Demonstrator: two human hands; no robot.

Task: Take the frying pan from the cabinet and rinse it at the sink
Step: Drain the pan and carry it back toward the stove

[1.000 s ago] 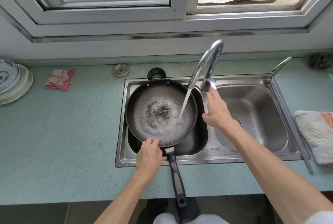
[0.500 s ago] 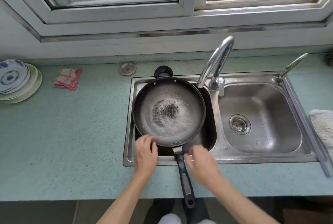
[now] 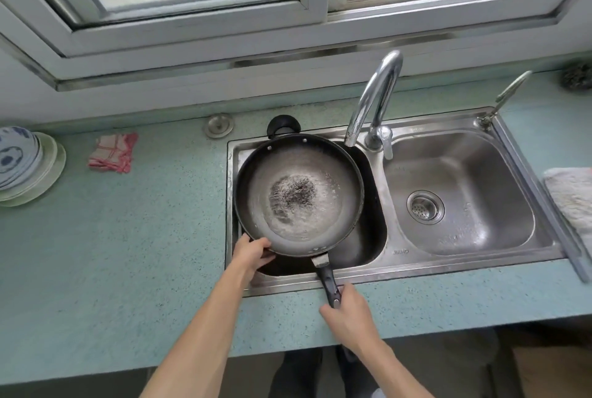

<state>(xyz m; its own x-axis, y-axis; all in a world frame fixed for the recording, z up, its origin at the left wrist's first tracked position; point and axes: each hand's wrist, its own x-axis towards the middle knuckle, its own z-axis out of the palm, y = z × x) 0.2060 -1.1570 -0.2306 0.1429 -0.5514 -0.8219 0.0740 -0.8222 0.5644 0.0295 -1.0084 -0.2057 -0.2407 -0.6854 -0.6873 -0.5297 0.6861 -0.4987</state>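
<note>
Head: right hand [image 3: 350, 314] is now wrapping round the handle [image 3: 326, 275]; half a second back it was hovering beside it. The left hand [image 3: 251, 253] is still gripping the pan [image 3: 298, 195] by its near-left rim. The pan is sitting over the left basin of the sink [image 3: 464, 264], with water pooling inside, and the faucet [image 3: 374, 93] is no longer running.

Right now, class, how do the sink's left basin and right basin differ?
The left basin is mostly covered by the frying pan; the right basin shows its drain strainer. The faucet spout ends over the left basin, not the right basin. Both belong to one steel sink.
</note>
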